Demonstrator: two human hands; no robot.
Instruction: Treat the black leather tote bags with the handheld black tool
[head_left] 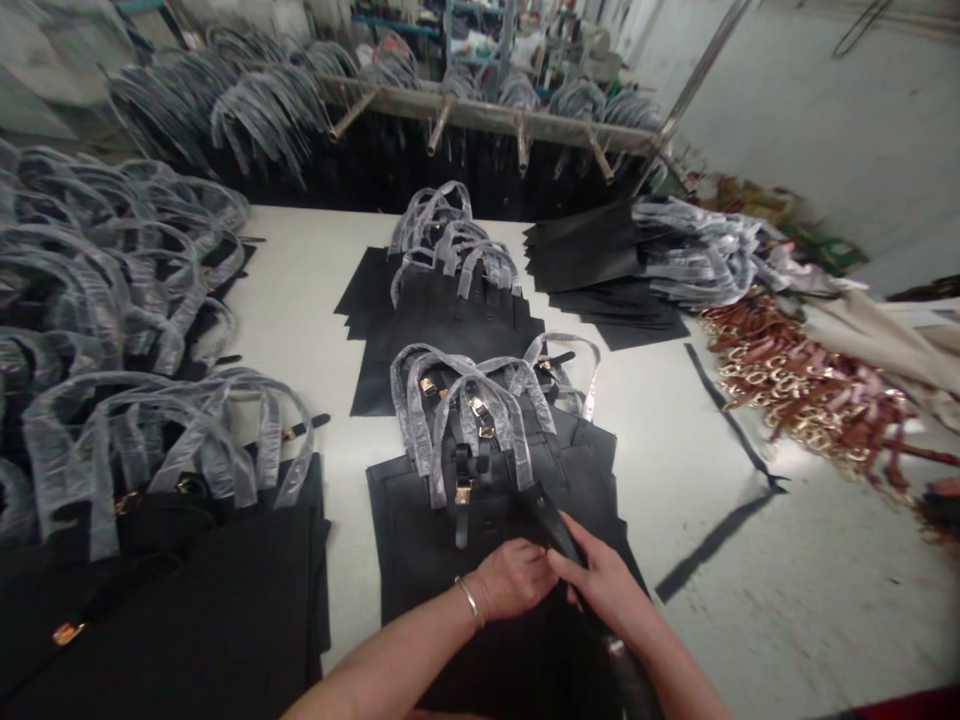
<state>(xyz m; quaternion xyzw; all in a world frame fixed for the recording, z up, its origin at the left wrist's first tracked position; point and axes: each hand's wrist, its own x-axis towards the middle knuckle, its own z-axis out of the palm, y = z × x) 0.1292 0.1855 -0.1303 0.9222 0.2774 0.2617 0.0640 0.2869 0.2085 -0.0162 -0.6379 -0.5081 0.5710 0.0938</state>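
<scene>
Over a stack of black bag panels (427,540), my two hands meet at the front centre. My left hand (517,578), with a silver bangle at the wrist, is closed, its fingertips pressed together beside the right fingers; what they pinch is too small to make out. A long black strap-like piece (556,525) is held in my right hand (600,580), with thumb and fingers around it. Plastic-wrapped handles (517,420) arch above the panels, and a black tab with a gold buckle (463,490) lies just left of the black piece.
More black bags with wrapped handles (172,430) fill the left side. Behind are another pile (457,310) and a metal rack (480,112). On the right lie black panels (585,250), brown straps with gold rings (802,380) and a dark strip (712,545) on the white table (825,590).
</scene>
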